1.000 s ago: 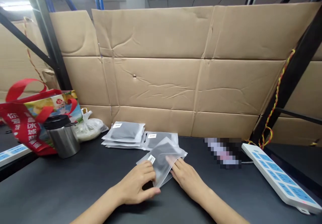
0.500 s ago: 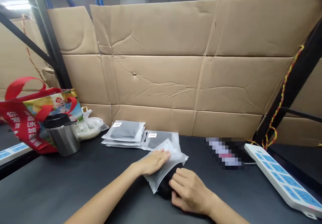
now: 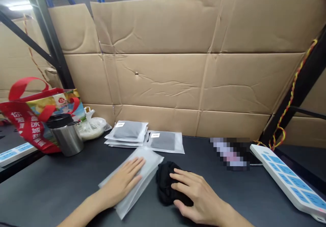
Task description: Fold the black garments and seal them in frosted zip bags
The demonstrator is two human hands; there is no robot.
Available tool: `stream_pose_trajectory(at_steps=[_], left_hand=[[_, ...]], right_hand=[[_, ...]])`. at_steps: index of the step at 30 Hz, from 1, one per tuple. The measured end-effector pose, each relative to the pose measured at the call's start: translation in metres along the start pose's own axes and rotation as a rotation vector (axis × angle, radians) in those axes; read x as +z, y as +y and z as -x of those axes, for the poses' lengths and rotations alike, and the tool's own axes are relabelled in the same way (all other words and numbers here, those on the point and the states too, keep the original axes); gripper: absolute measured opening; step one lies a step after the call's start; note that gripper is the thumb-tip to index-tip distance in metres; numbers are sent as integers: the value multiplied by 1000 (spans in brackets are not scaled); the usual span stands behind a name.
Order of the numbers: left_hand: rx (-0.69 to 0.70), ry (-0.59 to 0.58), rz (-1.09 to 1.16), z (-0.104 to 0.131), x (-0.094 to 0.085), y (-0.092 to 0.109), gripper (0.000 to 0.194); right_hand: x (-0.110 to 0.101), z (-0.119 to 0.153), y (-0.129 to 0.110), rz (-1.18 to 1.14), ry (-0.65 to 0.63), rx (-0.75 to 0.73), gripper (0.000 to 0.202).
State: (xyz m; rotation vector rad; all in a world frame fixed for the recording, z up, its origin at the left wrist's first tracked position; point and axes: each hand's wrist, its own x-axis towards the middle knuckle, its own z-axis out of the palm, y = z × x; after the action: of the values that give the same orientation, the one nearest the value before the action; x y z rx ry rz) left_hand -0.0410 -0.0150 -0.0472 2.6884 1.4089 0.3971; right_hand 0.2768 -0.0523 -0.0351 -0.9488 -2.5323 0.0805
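My left hand (image 3: 124, 182) lies flat, fingers stretched, on a frosted plastic bag (image 3: 146, 168) at the front middle of the dark table. Just right of the bag sits a bunched-up black cloth item (image 3: 166, 182); its exact kind I cannot make out. My right hand (image 3: 195, 193) rests over that black cloth with its fingers spread, touching the top and right side. Part of the cloth is hidden under this hand. Behind the bag lie a stack of frosted bags (image 3: 128, 132) with dark contents and a white label, and one more labelled bag (image 3: 165, 141) beside it.
At the left stand a steel tumbler (image 3: 67, 137), a red carrier bag (image 3: 33, 125) and a knotted clear plastic bag (image 3: 93, 128). A blurred-out flat object (image 3: 231, 154) and a white power strip (image 3: 287, 179) lie on the right. Cardboard (image 3: 158, 81) walls off the back.
The black cloth, partly inside the frosted bag before, now lies outside it. My left hand and the bag have shifted left and nearer. My right hand has loosened its grip.
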Motion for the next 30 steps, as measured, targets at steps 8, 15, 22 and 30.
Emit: stream_pose_trajectory(at_steps=[8, 15, 22, 30], left_hand=[[-390, 6, -122, 115, -58, -137, 49], [-282, 197, -17, 34, -45, -56, 40], [-283, 45, 388, -53, 3, 44, 34], [-328, 21, 454, -70, 10, 48, 10]], right_hand=[[12, -9, -3, -29, 83, 9, 19], [25, -26, -21, -101, 185, 38, 55], [38, -31, -28, 75, 298, 71, 44], [34, -30, -14, -200, 396, 187, 23]])
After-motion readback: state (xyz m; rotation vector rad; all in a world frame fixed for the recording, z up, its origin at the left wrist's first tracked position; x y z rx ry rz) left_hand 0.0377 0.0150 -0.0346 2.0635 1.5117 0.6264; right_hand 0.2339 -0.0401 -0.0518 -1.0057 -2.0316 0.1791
